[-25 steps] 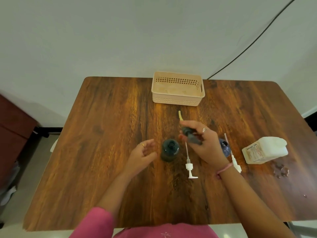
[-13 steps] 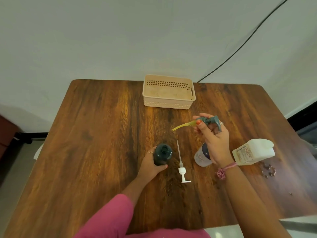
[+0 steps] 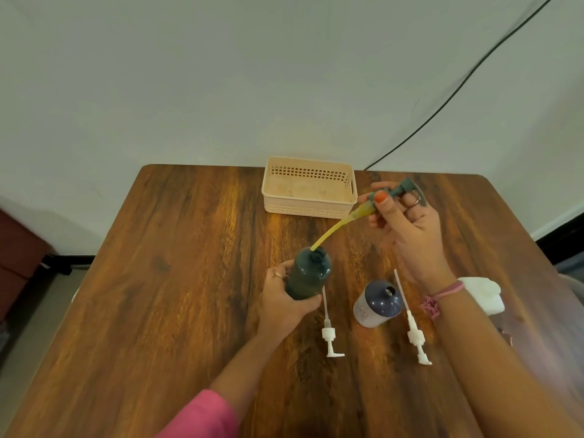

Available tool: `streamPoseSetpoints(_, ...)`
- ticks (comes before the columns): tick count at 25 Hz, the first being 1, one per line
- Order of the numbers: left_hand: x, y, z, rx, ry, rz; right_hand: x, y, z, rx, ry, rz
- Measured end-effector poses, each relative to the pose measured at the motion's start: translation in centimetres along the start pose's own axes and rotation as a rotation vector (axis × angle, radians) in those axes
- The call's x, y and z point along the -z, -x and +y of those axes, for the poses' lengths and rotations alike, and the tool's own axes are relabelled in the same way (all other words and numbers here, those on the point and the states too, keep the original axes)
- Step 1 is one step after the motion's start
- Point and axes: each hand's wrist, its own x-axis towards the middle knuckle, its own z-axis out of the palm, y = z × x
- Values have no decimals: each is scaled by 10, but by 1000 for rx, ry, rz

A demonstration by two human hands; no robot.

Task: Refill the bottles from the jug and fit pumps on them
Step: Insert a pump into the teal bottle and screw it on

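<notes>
My left hand grips the dark green bottle, tilted a little toward the right on the wooden table. My right hand holds a dark green pump raised above the table; the tip of its yellow tube sits at the bottle's open mouth. A purple bottle with an open neck stands between two white pumps that lie flat. The white jug lies on its side behind my right wrist, partly hidden.
A cream plastic basket stands at the table's far edge, against the wall. A black cable runs up the wall at the right. Small drops of spilled liquid lie near the jug.
My left hand has closed on the green bottle and tilted it. My right hand lifted the green pump up and right, bringing its tube tip to the bottle's mouth.
</notes>
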Motion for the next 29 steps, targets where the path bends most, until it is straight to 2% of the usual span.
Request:
streamPoseSetpoints(9,-23,-17,76,-151,34,111,35,-52,-63,114,-59,-74)
streamPoseSetpoints(18,-49,-30,139,-236,115,119,51,-79,-96,236,217,-202)
streamPoseSetpoints(23,-60,-36,170,-306,70,172,56,-93,-114,244,334,-327)
streamPoseSetpoints(29,-74,-39,198,-379,50,206,66,-106,-128,249,486,-338)
